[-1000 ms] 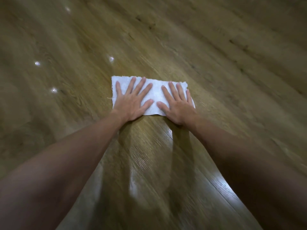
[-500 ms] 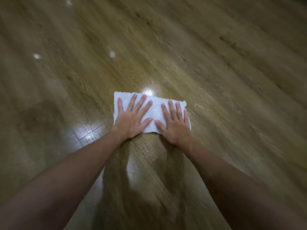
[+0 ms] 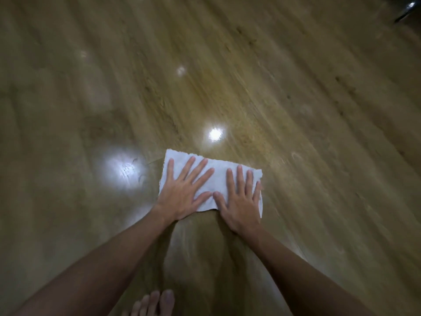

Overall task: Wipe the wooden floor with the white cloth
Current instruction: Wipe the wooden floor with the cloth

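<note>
Glossy wooden floor (image 3: 262,92) lies blurred beyond my fingertips. Under my left hand (image 3: 182,192) and right hand (image 3: 241,199), both flat with fingers spread and gripping nothing, the white cloth (image 3: 216,176) runs lengthwise left to right, its near edge partly hidden.

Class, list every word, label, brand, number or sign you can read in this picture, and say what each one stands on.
None: no text can be read anywhere.
The flat white cloth under the left hand and right hand is blank.
The brown wooden plank floor shows only grain and light glare.
The dark object at the top right corner is too blurred to tell.
</note>
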